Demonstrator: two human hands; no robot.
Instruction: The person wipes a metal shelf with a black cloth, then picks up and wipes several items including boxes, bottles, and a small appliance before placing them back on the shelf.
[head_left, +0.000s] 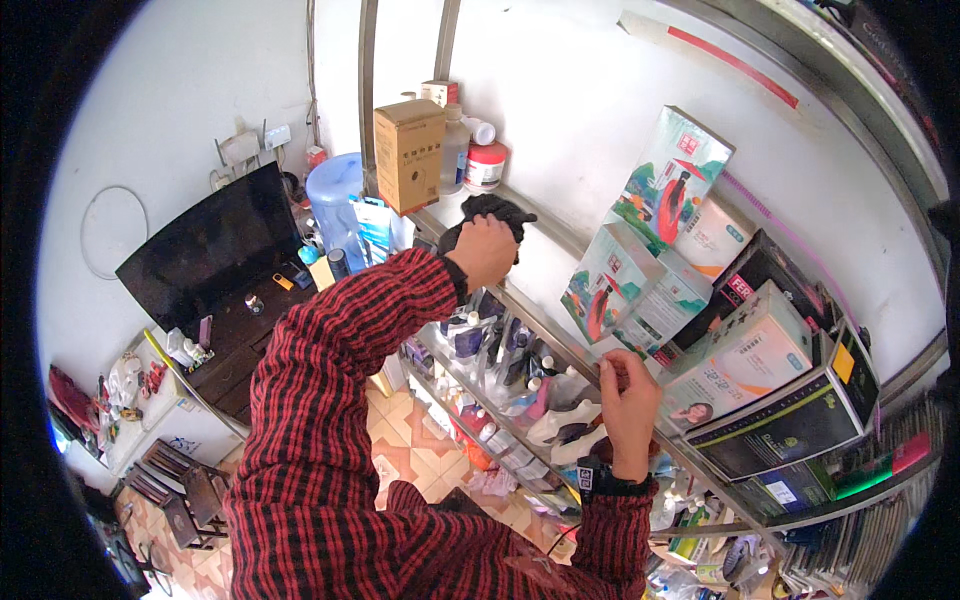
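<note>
My left hand (484, 251) presses a bunched black cloth (498, 210) on the white top shelf (544, 255), its fingers curled over the fabric. A brown cardboard box (409, 157) stands just beyond that hand, at the shelf's left end. At the metal front rail (551, 328), my right hand (630, 397) is raised with thumb and forefinger close together. Whether those fingertips grip the rail is not clear. Beside it are a box with a red figure printed on it (609, 289) and a white and orange carton (742, 360).
A clear bottle (454, 150) and a red-lidded tub (485, 166) stand behind the cardboard box. Lower shelves hold bagged bottles (517, 352). To the left are a blue water jug (334, 199), a black television (214, 232) and wooden chairs (180, 487).
</note>
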